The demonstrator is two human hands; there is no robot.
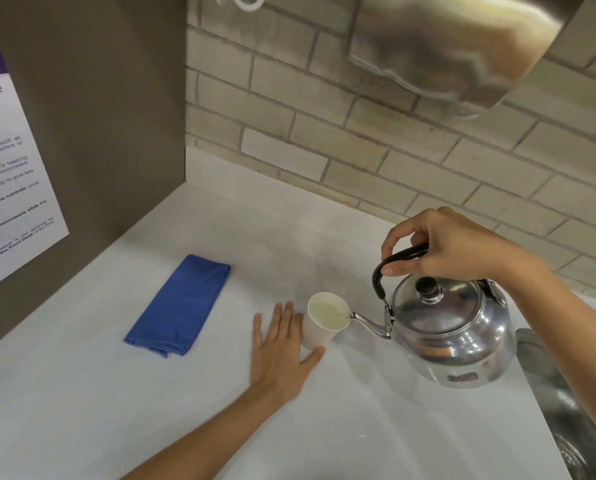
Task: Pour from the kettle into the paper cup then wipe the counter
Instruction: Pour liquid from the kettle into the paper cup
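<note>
Pouring: right hand [452, 249] clasps kettle [452, 327] handle; left hand [282, 344], open flat, braces paper cup [322, 322] from nine o'clock. Overfill risk: over-tilting.

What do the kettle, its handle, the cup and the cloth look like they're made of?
Kettle: polished metal, likely steel or aluminium, mirror reflections. Handle: glossy black, probably plastic. Cup: matte white paper, thin rim. Cloth: soft blue fabric, folded, stitched hem, maybe microfibre.
</note>
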